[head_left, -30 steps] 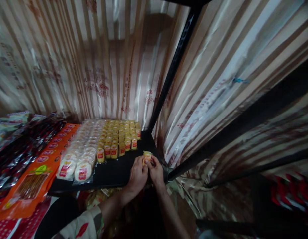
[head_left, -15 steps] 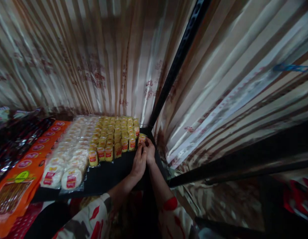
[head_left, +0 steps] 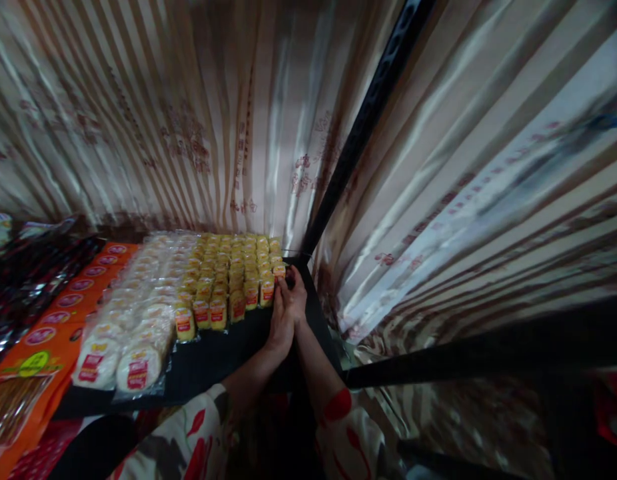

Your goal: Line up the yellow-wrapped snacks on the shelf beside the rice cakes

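Observation:
At the right end of the shelf, my left hand point(head_left: 281, 323) and my right hand point(head_left: 297, 299) are pressed close together. Between their fingertips is a small yellow snack cake packet point(head_left: 279, 271) with a red label, partly covered by the fingers. It stands against the end of the rows of yellow snack cake packets point(head_left: 218, 312), which are upright and lined up front to back. Both hands look closed around the packet, though some fingertips are hidden.
Left of the yellow rows lie clear-wrapped round white cakes point(head_left: 138, 370), then orange snack bags point(head_left: 36, 363) and dark shiny packets point(head_left: 26, 287). A black metal post point(head_left: 358, 140) rises at the shelf point(head_left: 203, 367) corner. Striped curtains point(head_left: 213, 113) hang behind and to the right.
My hands have moved the packet slightly left, up against the yellow rows. My right fingers now sit higher along its right side. The camera view has shifted a little.

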`<move>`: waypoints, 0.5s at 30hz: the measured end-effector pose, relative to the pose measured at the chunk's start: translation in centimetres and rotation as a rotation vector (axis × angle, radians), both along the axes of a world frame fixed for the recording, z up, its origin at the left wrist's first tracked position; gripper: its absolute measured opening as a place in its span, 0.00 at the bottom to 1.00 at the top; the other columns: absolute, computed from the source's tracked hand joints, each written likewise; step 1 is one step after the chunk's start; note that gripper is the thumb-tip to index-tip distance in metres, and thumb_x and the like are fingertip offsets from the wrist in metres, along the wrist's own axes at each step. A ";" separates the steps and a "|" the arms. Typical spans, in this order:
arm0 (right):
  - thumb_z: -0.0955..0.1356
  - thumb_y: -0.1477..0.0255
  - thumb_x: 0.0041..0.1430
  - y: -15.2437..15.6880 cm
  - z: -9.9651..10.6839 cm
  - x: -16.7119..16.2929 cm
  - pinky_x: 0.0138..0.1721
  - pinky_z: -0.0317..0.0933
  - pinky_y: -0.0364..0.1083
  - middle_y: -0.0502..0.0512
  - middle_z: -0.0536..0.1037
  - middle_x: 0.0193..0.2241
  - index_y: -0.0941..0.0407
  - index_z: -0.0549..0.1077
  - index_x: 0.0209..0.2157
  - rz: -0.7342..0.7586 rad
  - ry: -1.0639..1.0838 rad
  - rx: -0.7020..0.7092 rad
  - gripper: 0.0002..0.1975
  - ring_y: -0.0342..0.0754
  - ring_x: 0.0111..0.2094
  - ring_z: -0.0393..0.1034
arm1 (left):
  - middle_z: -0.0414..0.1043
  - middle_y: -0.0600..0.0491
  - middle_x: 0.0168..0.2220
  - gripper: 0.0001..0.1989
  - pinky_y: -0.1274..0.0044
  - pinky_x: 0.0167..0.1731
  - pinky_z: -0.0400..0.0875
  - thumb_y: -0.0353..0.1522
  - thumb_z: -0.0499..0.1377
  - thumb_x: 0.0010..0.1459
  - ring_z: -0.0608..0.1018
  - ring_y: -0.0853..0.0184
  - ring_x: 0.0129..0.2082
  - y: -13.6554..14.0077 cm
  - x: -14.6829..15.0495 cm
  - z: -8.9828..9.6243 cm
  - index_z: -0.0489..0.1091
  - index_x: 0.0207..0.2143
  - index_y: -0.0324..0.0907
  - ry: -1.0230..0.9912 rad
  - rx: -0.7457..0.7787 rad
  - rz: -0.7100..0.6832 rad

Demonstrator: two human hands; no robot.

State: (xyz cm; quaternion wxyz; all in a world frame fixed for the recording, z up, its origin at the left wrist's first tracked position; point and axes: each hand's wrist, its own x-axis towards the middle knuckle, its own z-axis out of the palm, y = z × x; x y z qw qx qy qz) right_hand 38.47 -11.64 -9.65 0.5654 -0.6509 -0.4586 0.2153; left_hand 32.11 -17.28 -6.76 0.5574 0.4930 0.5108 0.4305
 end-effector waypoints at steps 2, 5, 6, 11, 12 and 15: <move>0.65 0.62 0.52 -0.2 -0.3 -0.2 0.46 0.62 0.48 0.58 0.73 0.45 0.57 0.64 0.53 -0.014 0.023 0.019 0.27 0.50 0.45 0.67 | 0.50 0.43 0.62 0.27 0.68 0.60 0.50 0.36 0.44 0.61 0.54 0.62 0.62 0.2 -0.1 0.0 0.47 0.61 0.35 0.014 -0.003 0.002; 0.64 0.62 0.53 -0.5 -0.7 -0.3 0.45 0.62 0.48 0.55 0.75 0.43 0.56 0.69 0.48 0.017 0.028 0.030 0.22 0.50 0.43 0.68 | 0.54 0.43 0.61 0.26 0.65 0.60 0.50 0.33 0.44 0.61 0.55 0.61 0.61 0.6 -0.2 0.0 0.49 0.60 0.36 0.032 0.004 -0.007; 0.63 0.62 0.53 -0.5 -0.8 -0.3 0.45 0.63 0.48 0.55 0.75 0.41 0.55 0.70 0.47 0.031 0.031 0.030 0.21 0.49 0.43 0.69 | 0.54 0.43 0.60 0.26 0.64 0.60 0.50 0.33 0.44 0.60 0.55 0.61 0.62 0.7 -0.2 -0.1 0.49 0.60 0.36 0.031 0.009 -0.013; 0.64 0.63 0.53 0.1 -0.7 0.1 0.44 0.63 0.48 0.54 0.77 0.39 0.55 0.73 0.43 0.093 0.024 0.008 0.18 0.49 0.40 0.70 | 0.48 0.44 0.63 0.28 0.65 0.61 0.46 0.34 0.45 0.60 0.51 0.60 0.63 0.8 0.0 -0.4 0.47 0.61 0.37 -0.016 0.010 -0.002; 0.64 0.63 0.52 0.2 -0.5 0.2 0.44 0.63 0.47 0.54 0.77 0.39 0.56 0.73 0.42 0.108 0.013 -0.002 0.17 0.49 0.39 0.69 | 0.48 0.45 0.63 0.28 0.65 0.61 0.47 0.34 0.45 0.60 0.50 0.60 0.63 0.7 0.1 -0.4 0.47 0.61 0.37 -0.019 0.001 -0.001; 0.63 0.64 0.53 0.3 -0.3 0.2 0.44 0.62 0.47 0.54 0.76 0.38 0.55 0.72 0.42 0.118 -0.032 -0.005 0.17 0.47 0.39 0.69 | 0.47 0.46 0.63 0.28 0.66 0.61 0.47 0.36 0.45 0.60 0.50 0.60 0.63 0.5 0.1 -0.6 0.47 0.61 0.37 -0.008 0.014 0.001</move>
